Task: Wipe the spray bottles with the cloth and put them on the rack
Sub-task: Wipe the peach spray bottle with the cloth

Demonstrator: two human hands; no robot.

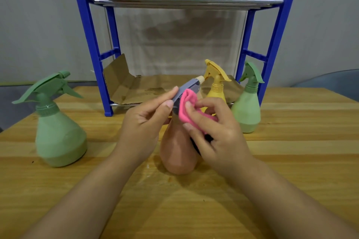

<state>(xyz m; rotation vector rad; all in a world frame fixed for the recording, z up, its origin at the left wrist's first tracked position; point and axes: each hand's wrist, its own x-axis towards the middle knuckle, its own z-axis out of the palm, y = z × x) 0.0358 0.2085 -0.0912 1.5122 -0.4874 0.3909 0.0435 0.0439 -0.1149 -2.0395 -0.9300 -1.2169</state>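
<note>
A pink-bodied spray bottle (177, 153) with a grey spray head stands on the wooden table in front of me. My left hand (144, 122) pinches its grey head from the left. My right hand (211, 132) presses a folded pink cloth (187, 105) against the right side of that head. A large green spray bottle (58, 132) stands at the left. A yellow spray bottle (216, 87) sits on the rack's bottom shelf. A smaller green spray bottle (247, 108) stands by the rack's right front leg.
The blue rack (91, 31) with chrome rails stands at the back of the wooden table (291, 151). Torn cardboard (124, 87) lines its bottom shelf and another sheet lies on the upper shelf. A grey wall is behind.
</note>
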